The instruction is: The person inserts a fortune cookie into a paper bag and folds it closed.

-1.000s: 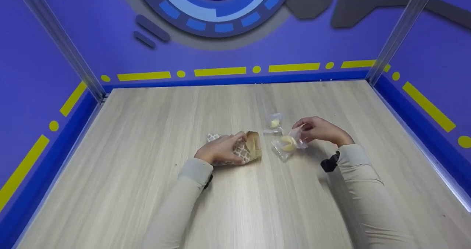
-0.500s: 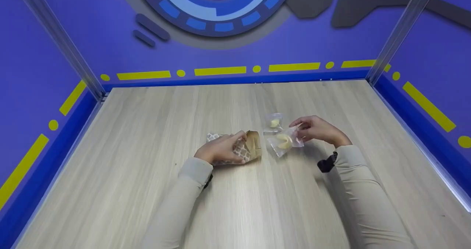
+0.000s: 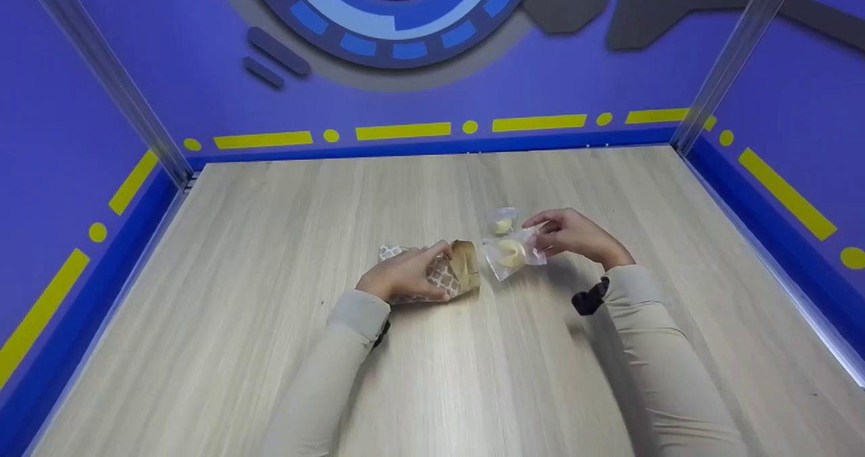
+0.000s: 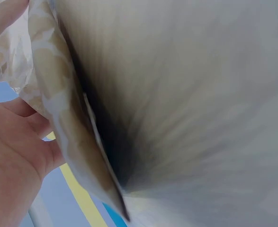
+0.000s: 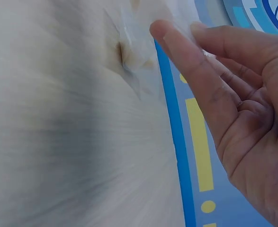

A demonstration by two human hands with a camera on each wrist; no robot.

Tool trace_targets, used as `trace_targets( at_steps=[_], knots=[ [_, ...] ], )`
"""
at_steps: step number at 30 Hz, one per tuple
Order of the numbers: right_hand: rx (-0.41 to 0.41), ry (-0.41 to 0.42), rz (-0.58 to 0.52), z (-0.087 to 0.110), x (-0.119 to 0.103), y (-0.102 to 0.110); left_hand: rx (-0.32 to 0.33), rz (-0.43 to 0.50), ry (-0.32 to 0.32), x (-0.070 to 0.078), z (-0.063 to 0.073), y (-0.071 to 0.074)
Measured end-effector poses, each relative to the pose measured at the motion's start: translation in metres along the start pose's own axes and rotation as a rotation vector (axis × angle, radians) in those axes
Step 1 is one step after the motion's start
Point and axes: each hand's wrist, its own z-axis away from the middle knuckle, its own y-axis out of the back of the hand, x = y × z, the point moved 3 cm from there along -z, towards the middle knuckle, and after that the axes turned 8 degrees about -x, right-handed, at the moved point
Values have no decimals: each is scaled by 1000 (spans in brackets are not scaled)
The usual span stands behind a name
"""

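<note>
My left hand [image 3: 409, 274] grips a brown paper bag [image 3: 445, 278] with a white pattern. The bag lies on its side, its mouth facing right. In the left wrist view the patterned paper [image 4: 58, 90] runs past the fingers. My right hand [image 3: 573, 234] pinches the right end of a clear plastic wrapper with a pale yellow fortune cookie [image 3: 511, 254] inside. That packet is just right of the bag's mouth. In the right wrist view thumb and forefinger meet on the clear film [image 5: 143, 33]. Behind it lies a second clear packet [image 3: 503, 222] with a smaller yellow piece inside.
The wood-grain table [image 3: 270, 241] spreads around both hands. Blue-purple panels with yellow markings [image 3: 403, 130] stand along its back and sides, joined by metal corner posts [image 3: 730, 58]. A black wrist camera [image 3: 590, 298] sits at the right cuff.
My right hand has carried the wrapped fortune cookie left, toward the bag's mouth, and slightly away from me. The left hand and the bag have stayed in place.
</note>
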Motion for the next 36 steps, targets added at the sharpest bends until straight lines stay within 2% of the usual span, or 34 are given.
trace_targets(
  at_steps=[21,36],
  knots=[
    [70,30,-76,-16,-8,-19,-2,11,-5,0,-2,-1],
    [42,-9,-125,-26,-10,-30,-5,18,11,0,-1,0]
  ],
)
